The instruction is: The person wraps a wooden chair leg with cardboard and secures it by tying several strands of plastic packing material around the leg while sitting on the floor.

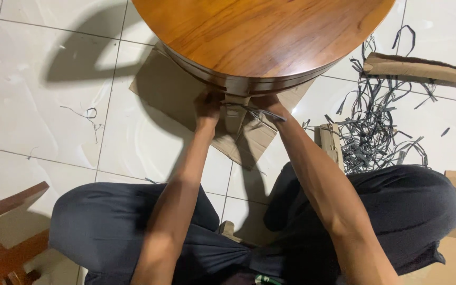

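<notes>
**Both hands at the rim of a round wooden table**

A person sits cross-legged on a white tiled floor (38, 105), arms stretched forward to the near edge of a round wooden table (262, 31) with a glossy brown top. The left hand (207, 107) is closed at the underside of the rim, fingers curled in against a wooden leg (235, 108) that drops from the edge; what exactly it grips is in shadow and cannot be made out. The right hand (268, 105) is just beside it on the other side of the leg, fingers pinched together on a thin dark plastic strap (254, 112) that runs between the two hands across the leg.

Under the table lies a flattened sheet of brown cardboard (175, 89), spreading toward the person's knees. To the right, on the tiles, is a loose tangle of cut dark straps (376, 132), with a folded cardboard piece (418, 68) beyond it and a small cardboard block (329, 140) near the right forearm. Part of a wooden chair (3, 237) shows at the lower left corner.
</notes>
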